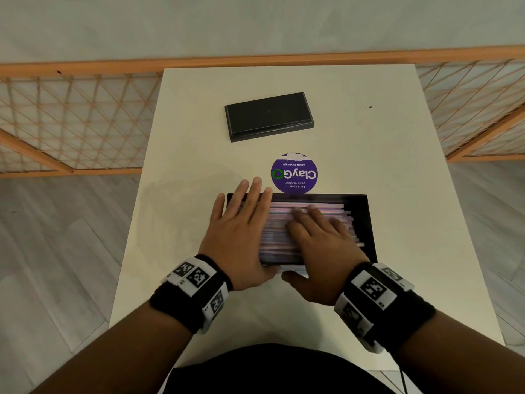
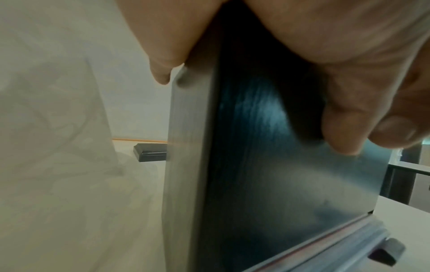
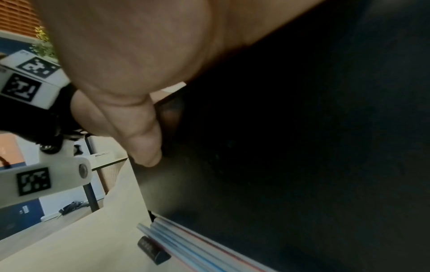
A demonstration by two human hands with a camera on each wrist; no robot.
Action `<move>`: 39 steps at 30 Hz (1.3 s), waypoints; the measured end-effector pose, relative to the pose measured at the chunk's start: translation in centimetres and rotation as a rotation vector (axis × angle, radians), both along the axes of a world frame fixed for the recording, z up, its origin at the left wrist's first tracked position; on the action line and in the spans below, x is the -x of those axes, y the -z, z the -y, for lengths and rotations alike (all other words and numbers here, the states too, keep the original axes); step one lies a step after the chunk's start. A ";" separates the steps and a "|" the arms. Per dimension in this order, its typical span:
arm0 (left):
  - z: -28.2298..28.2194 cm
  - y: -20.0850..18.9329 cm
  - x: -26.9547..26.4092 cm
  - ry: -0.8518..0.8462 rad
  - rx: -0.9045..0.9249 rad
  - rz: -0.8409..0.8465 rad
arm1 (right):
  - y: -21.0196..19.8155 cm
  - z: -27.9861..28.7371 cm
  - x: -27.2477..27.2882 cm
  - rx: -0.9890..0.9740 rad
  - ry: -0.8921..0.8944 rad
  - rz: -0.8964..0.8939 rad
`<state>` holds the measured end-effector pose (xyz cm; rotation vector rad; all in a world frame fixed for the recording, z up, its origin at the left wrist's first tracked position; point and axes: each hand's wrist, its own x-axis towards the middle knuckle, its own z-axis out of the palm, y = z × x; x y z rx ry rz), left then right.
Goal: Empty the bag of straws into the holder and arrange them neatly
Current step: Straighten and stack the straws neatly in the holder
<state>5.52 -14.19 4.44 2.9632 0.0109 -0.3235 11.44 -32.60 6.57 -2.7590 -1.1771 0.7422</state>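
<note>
Black and open-topped, the holder [image 1: 366,223] sat on the white table [image 1: 397,194] at its near edge, filled with pink, white and blue straws [image 1: 284,223] lying lengthwise, a few ends poking past the pile on the right. The left hand [image 1: 241,231] lay with straight fingers over the holder's left end, its thumb on the near wall. The right hand [image 1: 321,245] pressed flat on the straws, thumb at the near wall. Just beyond lay a purple round sticker [image 1: 294,173], and farther back the holder's black lid [image 1: 268,116], well apart. An orange lattice screen [image 1: 71,115] stood behind the table.
</note>
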 end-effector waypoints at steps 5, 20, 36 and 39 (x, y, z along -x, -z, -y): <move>-0.2 -0.6 -0.8 0.017 0.057 -0.013 | -1.7 0.6 0.9 -0.328 0.014 0.142; -0.8 0.6 -0.9 -0.065 0.424 0.213 | 6.6 2.3 3.9 0.050 0.026 0.151; -0.8 1.4 -0.9 -0.115 0.535 0.328 | 10.0 1.1 3.8 -0.004 0.060 0.285; -0.8 1.4 -0.9 -0.117 0.525 0.330 | 9.5 1.1 3.5 -0.054 0.028 0.328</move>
